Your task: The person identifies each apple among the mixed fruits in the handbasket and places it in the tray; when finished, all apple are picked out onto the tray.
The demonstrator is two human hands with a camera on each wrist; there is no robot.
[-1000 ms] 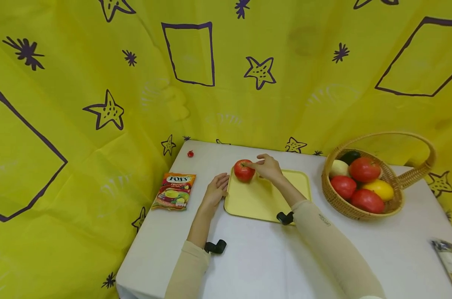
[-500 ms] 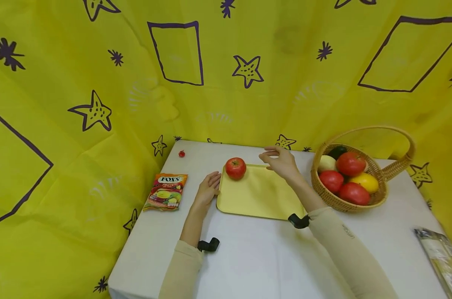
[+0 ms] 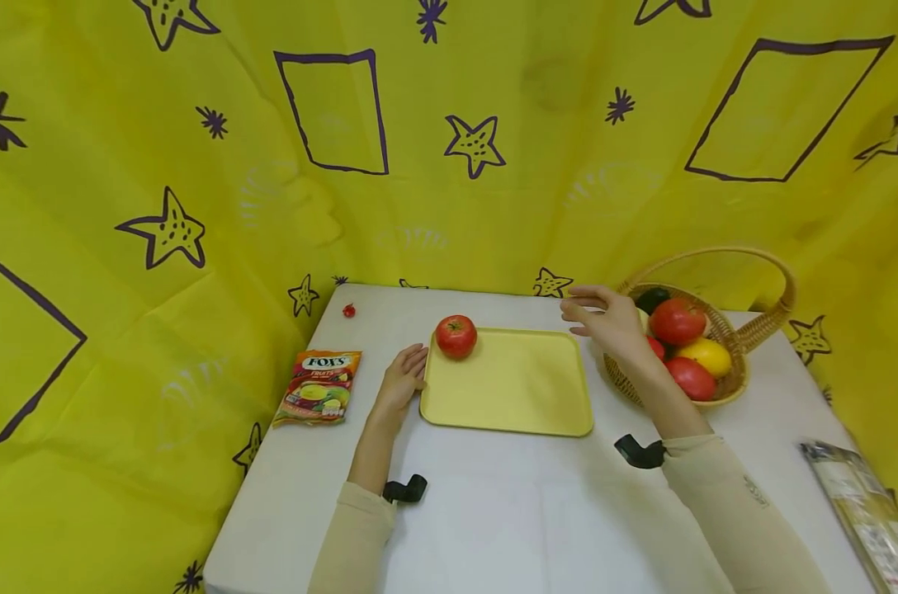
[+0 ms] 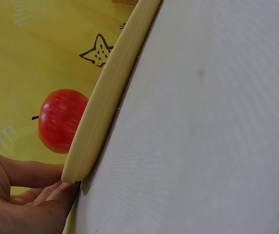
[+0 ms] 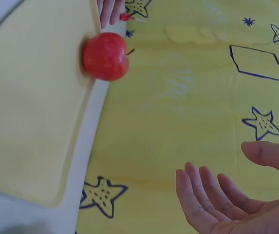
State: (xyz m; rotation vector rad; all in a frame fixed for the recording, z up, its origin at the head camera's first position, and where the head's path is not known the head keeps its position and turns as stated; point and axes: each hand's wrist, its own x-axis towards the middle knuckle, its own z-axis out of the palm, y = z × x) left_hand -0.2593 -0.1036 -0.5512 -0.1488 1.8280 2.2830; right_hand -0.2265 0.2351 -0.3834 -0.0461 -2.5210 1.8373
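Note:
A red apple [image 3: 456, 337] sits upright at the back left corner of a yellow tray [image 3: 508, 396]. My left hand [image 3: 402, 379] rests against the tray's left edge. In the left wrist view its fairly straight fingers [image 4: 37, 173] touch the rim, close to the apple. Holding nothing, my right hand [image 3: 614, 326] is raised between the tray and a wicker basket [image 3: 733, 375], partly covering the basket's left side. Its fingers [image 5: 193, 197] are loosely bent, with the thumb apart from them. In the basket lie several red fruits [image 3: 678, 321], a yellow fruit [image 3: 705, 358] and a dark green one [image 3: 652, 299].
On the white table [image 3: 479, 511], a FOX'S candy bag [image 3: 319, 386] lies left of my left hand. A small red object [image 3: 348, 311] is at the back left. A flat packet [image 3: 865, 511] lies at the right edge. Yellow patterned cloth [image 3: 419, 206] hangs behind.
My right hand has left the apple and moved right, toward the basket. The apple stays on the tray, and my left hand keeps its place at the tray edge. The head view has shifted right.

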